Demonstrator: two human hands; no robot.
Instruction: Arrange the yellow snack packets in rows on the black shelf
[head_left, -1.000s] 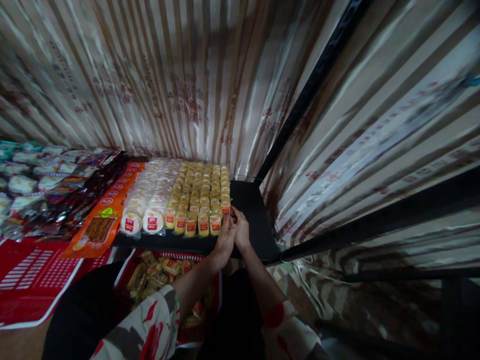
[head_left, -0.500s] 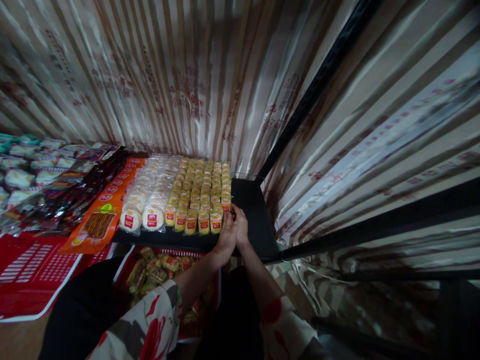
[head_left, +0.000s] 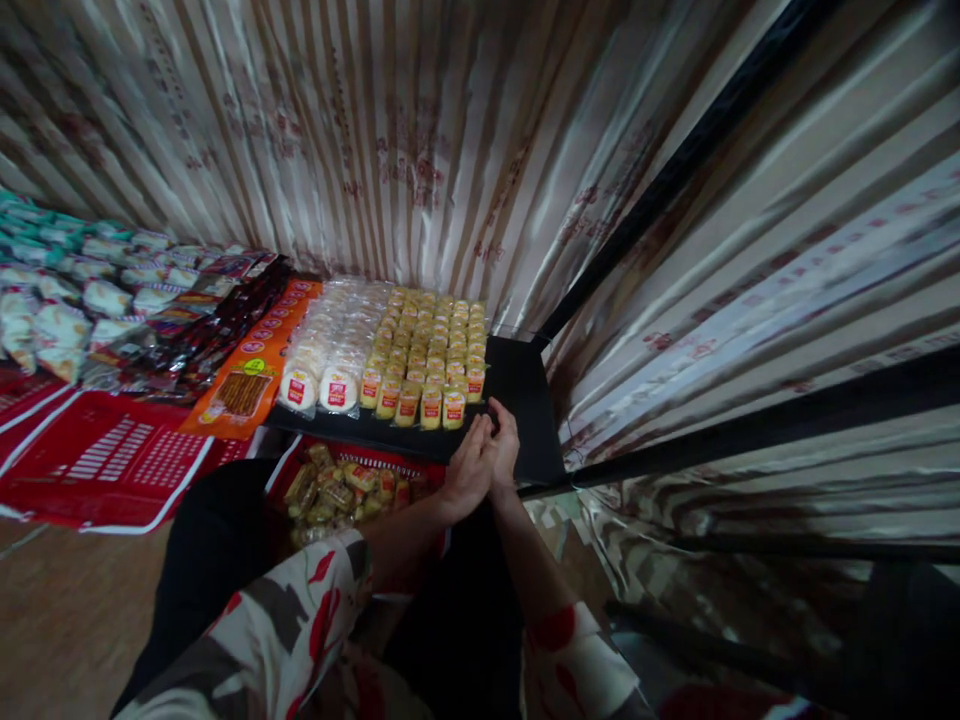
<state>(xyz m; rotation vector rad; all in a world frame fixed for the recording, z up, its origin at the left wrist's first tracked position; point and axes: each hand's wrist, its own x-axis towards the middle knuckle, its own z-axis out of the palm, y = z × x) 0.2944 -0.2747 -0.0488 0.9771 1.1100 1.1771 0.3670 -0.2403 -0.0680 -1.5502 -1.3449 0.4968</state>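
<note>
My left hand [head_left: 470, 465] and my right hand [head_left: 505, 445] are close together at the front edge of a black shelf [head_left: 523, 385]. The palms face each other and the fingers stretch forward. No item shows in either hand, though the space between the palms is hidden. Just ahead and to the left stand tight rows of small yellow wrapped cakes [head_left: 431, 405] with red and white labels. Its right-hand column ends a little farther back than the one beside it. My fingertips are near that end, apart from the cakes.
Left of the cakes lie white round packs [head_left: 339, 388], an orange snack bag [head_left: 247, 385] and dark shiny packets [head_left: 187, 345]. Below the shelf, a red basket [head_left: 281, 470] holds loose wrapped cakes. A red crate [head_left: 112, 455] stands at left. Metal posts [head_left: 675, 180] and printed sheeting [head_left: 420, 120] enclose the shelf.
Both hands have drawn back slightly from the end of the cake rows, staying together. The view has shifted, so the shelf sits higher and farther right. The cake rows look the same.
</note>
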